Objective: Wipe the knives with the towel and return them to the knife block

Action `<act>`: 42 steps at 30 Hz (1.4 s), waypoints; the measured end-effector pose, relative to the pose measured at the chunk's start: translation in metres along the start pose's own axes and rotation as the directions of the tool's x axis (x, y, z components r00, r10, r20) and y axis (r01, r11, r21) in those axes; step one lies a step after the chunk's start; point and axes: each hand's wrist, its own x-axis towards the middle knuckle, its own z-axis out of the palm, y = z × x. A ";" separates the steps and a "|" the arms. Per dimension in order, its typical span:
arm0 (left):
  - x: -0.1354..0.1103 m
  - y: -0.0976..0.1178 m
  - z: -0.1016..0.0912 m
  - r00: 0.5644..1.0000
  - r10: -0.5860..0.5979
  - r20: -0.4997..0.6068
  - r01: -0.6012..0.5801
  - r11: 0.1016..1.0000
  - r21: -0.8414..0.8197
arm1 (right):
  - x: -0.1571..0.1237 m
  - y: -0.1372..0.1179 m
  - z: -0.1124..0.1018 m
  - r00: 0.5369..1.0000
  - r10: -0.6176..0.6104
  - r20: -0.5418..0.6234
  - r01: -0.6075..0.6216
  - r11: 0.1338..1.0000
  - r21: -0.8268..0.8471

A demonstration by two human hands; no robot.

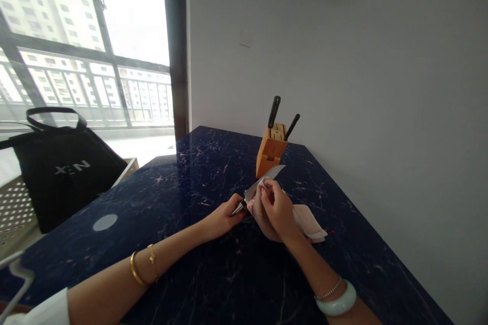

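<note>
Wiping knife (254, 191) blade: left hand (224, 218) grips handle, right hand (278, 208) pinches cloth (308, 221) around blade. Next pass probably needs fingers kept off the edge.

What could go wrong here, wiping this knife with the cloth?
1. The right hand presses the cloth straight onto the knife blade, so a slip may cut the fingers.
2. Only the left hand steadies the handle, so the knife might twist while being rubbed.
</note>
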 end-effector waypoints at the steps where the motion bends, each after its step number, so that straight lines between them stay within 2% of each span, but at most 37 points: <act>1: 0.000 0.001 0.000 1.000 0.000 0.007 0.000 1.000 0.003 | 0.000 0.000 -0.001 1.000 -0.009 0.017 0.009 1.000 0.017; 4: 0.000 0.003 -0.001 1.000 0.005 0.025 -0.005 1.000 0.015 | -0.001 -0.004 0.001 0.990 -0.102 0.095 0.100 0.995 0.029; 6: -0.001 0.005 -0.002 0.999 0.011 0.033 -0.012 1.000 0.026 | -0.002 -0.007 0.002 0.987 -0.124 0.102 0.124 0.992 0.002; 11: -0.002 0.008 -0.002 0.999 0.027 0.045 -0.029 0.998 0.064 | 0.006 0.009 -0.007 0.997 0.047 -0.053 -0.046 0.999 0.030; 15: -0.002 0.008 0.000 0.999 0.015 0.030 -0.018 0.996 0.086 | 0.015 0.032 -0.020 0.964 0.169 -0.208 -0.149 0.983 0.106; 17: -0.002 0.009 -0.001 1.000 0.004 0.020 -0.005 0.997 0.078 | 0.017 0.038 -0.022 0.951 0.195 -0.240 -0.160 0.975 0.157; 20: -0.003 0.014 -0.006 1.000 -0.024 0.002 0.024 0.999 0.029 | 0.016 0.036 -0.019 0.955 0.203 -0.216 -0.155 0.963 0.220; 25: -0.003 0.018 -0.014 0.995 -0.020 -0.101 0.025 0.998 0.050 | 0.010 0.024 -0.013 0.967 0.179 -0.179 -0.132 0.960 0.248; 31: 0.002 0.011 -0.011 0.963 0.030 -0.267 -0.009 0.997 0.082 | 0.007 0.020 -0.009 0.968 0.184 -0.170 -0.142 0.962 0.234; 35: 0.004 0.010 -0.012 0.945 0.040 -0.326 -0.029 0.999 0.037 | 0.007 0.020 -0.010 0.950 0.213 -0.229 -0.164 0.963 0.216; 38: 0.005 0.004 -0.013 0.930 0.024 -0.366 -0.019 1.000 0.015 | 0.006 0.015 -0.011 0.936 0.198 -0.290 -0.135 0.965 0.223; 42: 0.007 -0.007 -0.011 0.930 0.002 -0.367 -0.003 1.000 -0.002 | 0.003 0.006 -0.011 0.952 0.132 -0.278 -0.075 0.976 0.206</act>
